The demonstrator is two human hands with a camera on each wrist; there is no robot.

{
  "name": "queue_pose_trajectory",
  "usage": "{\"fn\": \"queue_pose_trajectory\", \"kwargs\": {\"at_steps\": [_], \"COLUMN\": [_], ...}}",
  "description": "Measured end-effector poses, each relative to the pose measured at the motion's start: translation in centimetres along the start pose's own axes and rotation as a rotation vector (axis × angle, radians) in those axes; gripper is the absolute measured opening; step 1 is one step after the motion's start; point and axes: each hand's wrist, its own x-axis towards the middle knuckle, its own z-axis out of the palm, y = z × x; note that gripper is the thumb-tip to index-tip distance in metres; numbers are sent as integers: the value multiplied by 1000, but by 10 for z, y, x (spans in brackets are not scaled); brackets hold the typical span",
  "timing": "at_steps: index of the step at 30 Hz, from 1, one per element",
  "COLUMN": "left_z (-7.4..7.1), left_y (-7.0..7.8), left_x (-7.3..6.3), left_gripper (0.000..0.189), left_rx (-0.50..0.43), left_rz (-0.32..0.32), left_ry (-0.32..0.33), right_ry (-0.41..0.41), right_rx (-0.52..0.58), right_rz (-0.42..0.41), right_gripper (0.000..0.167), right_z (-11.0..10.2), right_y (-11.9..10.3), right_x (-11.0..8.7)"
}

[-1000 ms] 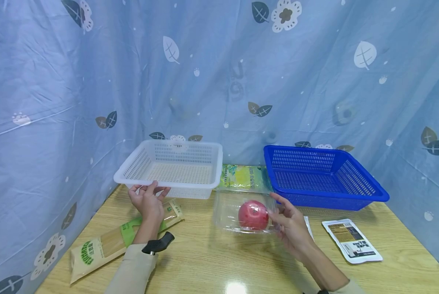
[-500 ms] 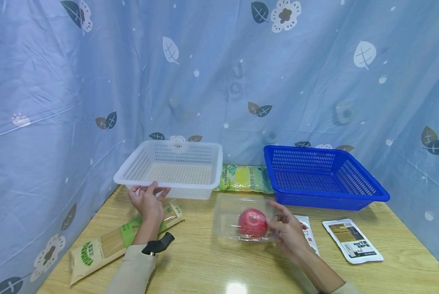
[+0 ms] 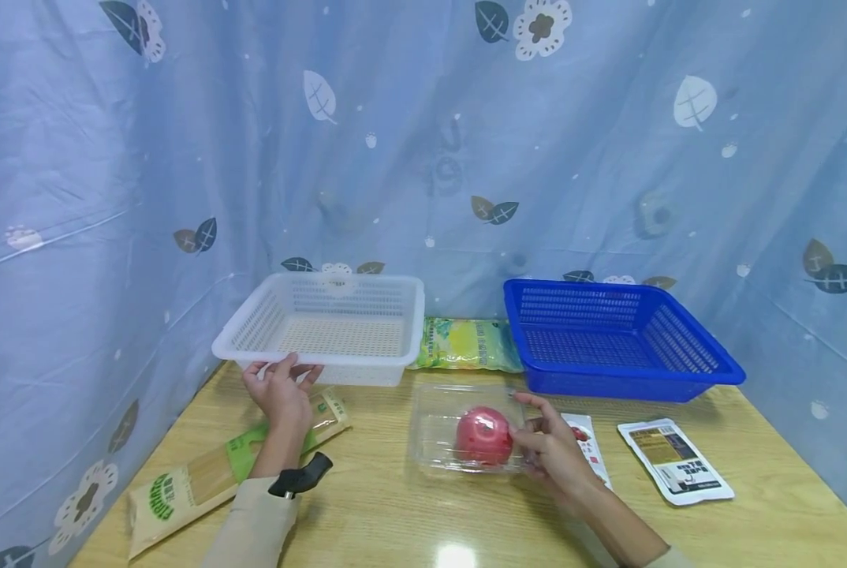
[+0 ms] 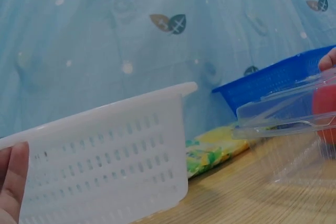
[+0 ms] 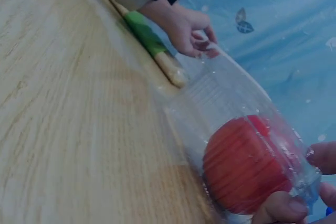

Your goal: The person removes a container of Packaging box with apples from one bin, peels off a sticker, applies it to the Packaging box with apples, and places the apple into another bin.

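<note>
My left hand (image 3: 280, 397) grips the front rim of a white perforated plastic basket (image 3: 408, 347), which looks bare inside. In the left wrist view, the fingers (image 4: 16, 174) show against the basket's side wall. The right hand (image 3: 553, 450) pinches the right edge of a clear plastic clamshell box (image 3: 434, 430). Inside that box sits a round red fruit (image 3: 483, 435); its exact kind is unclear. The right wrist view shows thumb and fingers at the box's end, close to the red fruit (image 5: 244, 169). Whether the box touches the table is hard to tell.
A blue basket (image 3: 622, 381) stands at the back right. Between the baskets lies a yellow-green packet (image 3: 466, 345). A noodle packet (image 3: 207, 476) lies under my left forearm. Right of the box are a white packet (image 3: 590, 446) and a white-edged pouch (image 3: 675, 461). A blue curtain surrounds the table.
My right hand has brought the clear box with the red fruit down and nearer to me, uncovering the yellow-green packet and more of the white packet. The left hand keeps its hold on the basket rim.
</note>
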Motion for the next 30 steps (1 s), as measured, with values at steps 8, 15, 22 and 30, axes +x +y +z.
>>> {"fn": "queue_pose_trajectory", "kwargs": {"at_steps": [8,15,22,30], "left_z": [3,3,11,18], "left_y": [3,5,-8,-23], "left_x": [-2,-12,-39,-68], "left_gripper": [40,42,56,58], "left_rx": [67,175,366,486], "left_rz": [-65,-124,-190,-251], "left_ry": [1,-8,-106,-291], "right_ry": [-74,-54,16,50], "right_rx": [-137,-362,-475,-563], "right_rz": [20,20,5,-44], "right_gripper": [65,70,64,59], "right_z": [-13,-23,-39,-51], "right_y": [-7,-20,-24,-16], "right_x": [-3,-5,-2,0]}}
